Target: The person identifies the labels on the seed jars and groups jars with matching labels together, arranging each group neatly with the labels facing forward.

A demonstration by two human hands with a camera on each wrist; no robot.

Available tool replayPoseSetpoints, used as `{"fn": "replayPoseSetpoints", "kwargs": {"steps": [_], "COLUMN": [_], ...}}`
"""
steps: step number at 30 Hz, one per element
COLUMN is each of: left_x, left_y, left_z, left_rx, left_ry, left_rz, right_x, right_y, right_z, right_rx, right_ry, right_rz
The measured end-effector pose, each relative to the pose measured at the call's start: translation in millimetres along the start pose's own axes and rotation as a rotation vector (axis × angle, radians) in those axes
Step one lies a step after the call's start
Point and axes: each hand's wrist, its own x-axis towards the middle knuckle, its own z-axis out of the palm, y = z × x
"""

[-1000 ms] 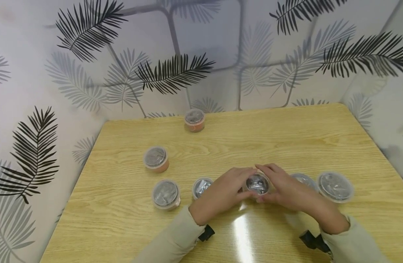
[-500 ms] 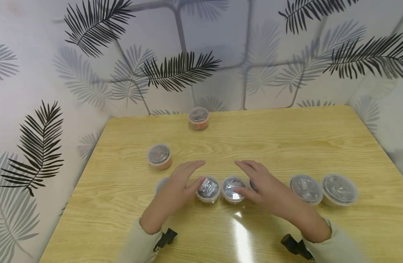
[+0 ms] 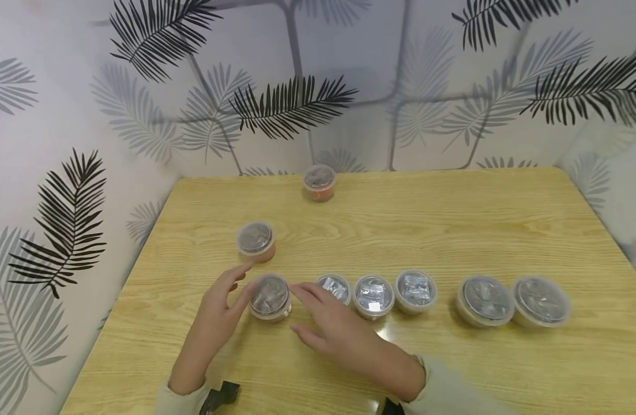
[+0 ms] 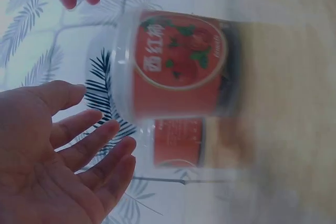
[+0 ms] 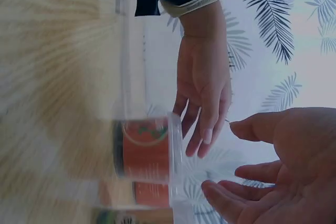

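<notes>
My left hand [image 3: 219,317] is beside the left rim of a round plastic tub [image 3: 270,297] with a clear lid, fingers extended. On the tub's other side is my right hand [image 3: 343,331], its fingers loosely spread close to the rim. The left wrist view shows the red tomato-picture label on the tub [image 4: 178,66], with a gap between it and my left palm [image 4: 63,156]. From the right wrist, a red-labelled tub [image 5: 147,148] appears apart from my right fingers [image 5: 226,192]. Neither hand grips anything.
Three small lidded tubs stand in a row, including a middle tub [image 3: 373,297]; my right hand partly covers the leftmost. Two larger tubs [image 3: 486,301] stand farther right. Behind are an orange tub [image 3: 255,241] and another tub [image 3: 319,182] near the wood-grain table's [image 3: 452,219] back edge.
Both hands have left the small tub they surrounded, passed leftward over the row, and come to either side of the leftmost front tub. The head view has shifted slightly.
</notes>
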Motion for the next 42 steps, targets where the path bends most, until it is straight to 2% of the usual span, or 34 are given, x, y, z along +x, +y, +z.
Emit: {"fn": "replayPoseSetpoints", "kwargs": {"steps": [8,13,17,20,24,26,30,33,38,42], "left_x": [-16.2,-17.8,-18.1,-18.8,-20.0,-20.9,-23.3,-24.3,-21.7,-19.3], "left_y": [-17.9,-20.1,-22.3,-24.4,-26.7,-27.3,-26.7,-24.7,-18.0,-13.3], "left_z": [5.3,7.9,8.2,7.7,6.3,5.4,4.8,4.9,2.9,1.2], "left_rx": [-0.106,-0.166,-0.188,-0.248,-0.395,-0.438,-0.441,-0.410,-0.389,-0.414], "left_ry": [-0.099,-0.139,-0.160,-0.189,-0.236,-0.245,-0.221,-0.174,-0.091,-0.073], "left_rz": [-0.135,-0.173,-0.187,-0.191,-0.203,-0.200,-0.196,-0.199,-0.179,-0.190], "right_x": [20.6,23.5,22.1,21.8,23.3,25.0,28.4,30.4,33.3,35.3], "right_y": [-12.7,-16.6,-15.0,-12.2,-6.6,-2.8,5.0,8.9,9.0,5.3], "right_z": [25.1,34.3,42.0,49.3,59.6,63.7,66.8,66.5,64.9,62.2], "right_rx": [0.044,0.025,0.073,0.126,0.172,0.201,0.317,0.416,0.570,0.646], "right_ry": [-0.085,-0.104,-0.119,-0.101,-0.039,-0.013,0.033,0.070,0.091,0.109], "right_rz": [0.109,0.161,0.203,0.209,0.185,0.186,0.211,0.210,0.189,0.157]}}
